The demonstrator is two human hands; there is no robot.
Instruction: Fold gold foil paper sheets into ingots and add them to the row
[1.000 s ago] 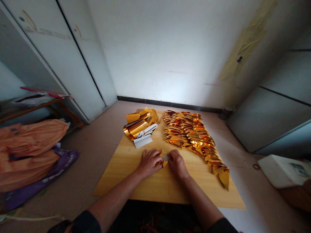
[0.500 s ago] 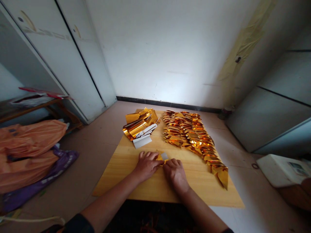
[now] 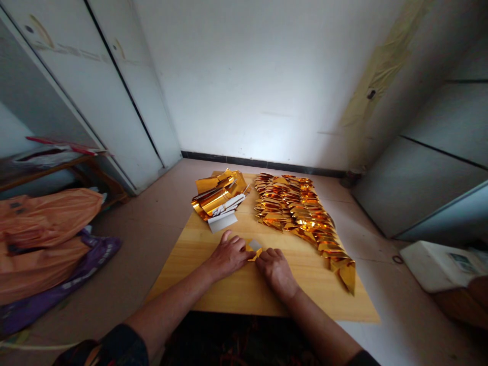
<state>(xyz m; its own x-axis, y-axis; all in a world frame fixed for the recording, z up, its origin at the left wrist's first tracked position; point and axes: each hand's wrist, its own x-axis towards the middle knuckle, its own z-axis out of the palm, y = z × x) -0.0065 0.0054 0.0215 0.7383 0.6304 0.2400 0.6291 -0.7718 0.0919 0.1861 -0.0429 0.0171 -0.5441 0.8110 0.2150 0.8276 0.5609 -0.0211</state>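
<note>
A small sheet of gold foil paper (image 3: 254, 246), partly folded and with a pale grey patch showing, lies on the wooden board (image 3: 213, 300) between my hands. My left hand (image 3: 229, 256) grips its left side, fingers bent and thumb pressed down. On the near right edge, my right hand (image 3: 275, 268) pinches the paper with curled fingers. Much of the sheet is hidden beneath the fingers. Beyond my left hand sits a loose pile of gold foil sheets (image 3: 219, 195), some with white backs showing. Rows of folded gold paper pieces (image 3: 293, 208) overlap on the right.
Orange and purple bags (image 3: 49, 223) lie on the floor at left, near a wooden bench (image 3: 95, 175). White cabinets (image 3: 125, 91) stand behind them. A white box (image 3: 438, 267) is on the right. The wall (image 3: 247, 91) rises beyond the board.
My left hand's fingers have drawn in a little over the foil paper, covering more of its left side. My right hand keeps its pinch. The view has shifted slightly.
</note>
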